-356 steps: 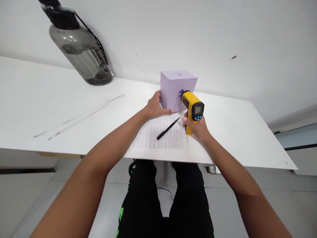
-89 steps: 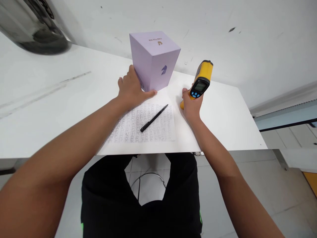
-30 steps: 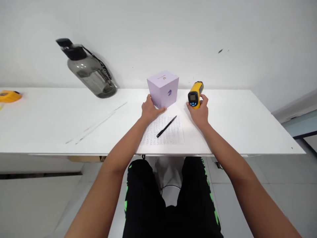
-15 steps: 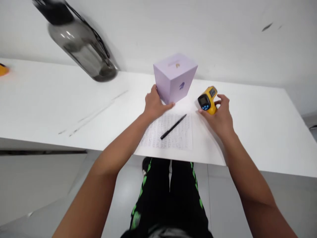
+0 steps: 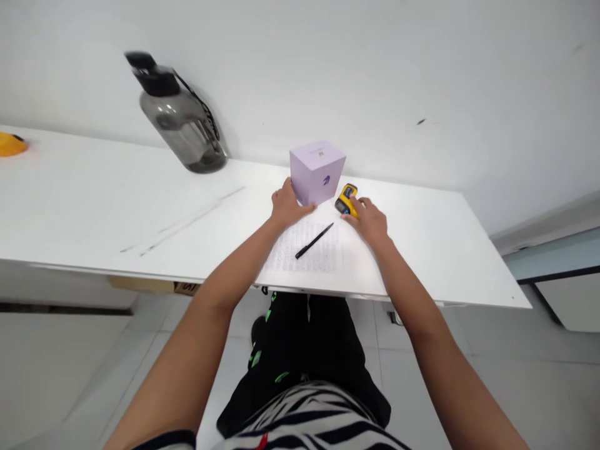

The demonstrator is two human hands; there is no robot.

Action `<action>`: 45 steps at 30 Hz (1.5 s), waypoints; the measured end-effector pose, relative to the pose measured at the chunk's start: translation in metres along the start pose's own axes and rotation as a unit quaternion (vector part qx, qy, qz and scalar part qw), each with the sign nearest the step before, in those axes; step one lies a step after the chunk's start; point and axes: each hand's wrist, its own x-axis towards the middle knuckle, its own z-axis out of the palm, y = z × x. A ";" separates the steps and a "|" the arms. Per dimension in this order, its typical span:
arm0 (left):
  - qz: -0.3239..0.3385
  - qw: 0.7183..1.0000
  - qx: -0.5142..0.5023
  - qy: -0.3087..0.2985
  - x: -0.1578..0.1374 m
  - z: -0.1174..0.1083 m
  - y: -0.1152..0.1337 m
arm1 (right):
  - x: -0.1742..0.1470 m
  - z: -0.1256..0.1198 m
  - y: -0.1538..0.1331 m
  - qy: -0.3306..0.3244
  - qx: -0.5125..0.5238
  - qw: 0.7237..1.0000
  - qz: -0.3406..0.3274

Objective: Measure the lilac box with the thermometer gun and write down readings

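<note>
My left hand (image 5: 287, 206) grips the lower near corner of a lilac box (image 5: 310, 178), thumb along its front and fingers at its left side. The box stands upright near the wall. My right hand (image 5: 372, 220) is closed on a yellow and black infrared thermometer (image 5: 346, 199) with a small screen and blue buttons, just right of the box. Its handle is partly hidden by my fingers. Between my wrists a black pen (image 5: 314, 240) lies slantwise across a sheet of paper (image 5: 328, 259) covered in writing.
A grey see-through bottle (image 5: 185, 128) with a black lid stands left of the box against the wall. An orange-yellow object (image 5: 12, 145) sits at the far left. The white table (image 5: 445, 244) has a front edge close to my body and ends at the right.
My right hand has brought the thermometer left, closer to the box. My left hand stays on the box. The camera view has shifted, so the bottle and box look smaller.
</note>
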 end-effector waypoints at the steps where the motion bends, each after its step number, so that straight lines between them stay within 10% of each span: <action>1: -0.002 1.000 0.005 -0.002 -0.002 -0.003 0.004 | -0.001 -0.001 -0.004 -0.004 -0.016 1.000 -0.002; 9: -0.039 0.997 0.063 -0.008 -0.021 -0.016 0.023 | -0.006 -0.009 -0.017 0.021 -0.038 0.998 -0.036; 18: -0.032 0.997 0.074 -0.010 -0.034 -0.021 0.022 | -0.034 0.006 -0.052 0.034 0.099 0.929 -0.354; 24: -0.040 0.997 0.072 -0.016 -0.035 -0.021 0.021 | -0.047 0.030 -0.029 0.117 0.160 0.962 -0.189; 29: -0.052 0.996 0.066 -0.019 -0.038 -0.023 0.022 | -0.057 0.037 -0.021 0.200 0.288 0.925 -0.144; 45: -0.053 0.997 -0.020 -0.046 -0.030 -0.021 0.009 | -0.059 0.003 -0.027 -0.084 0.437 0.894 -0.054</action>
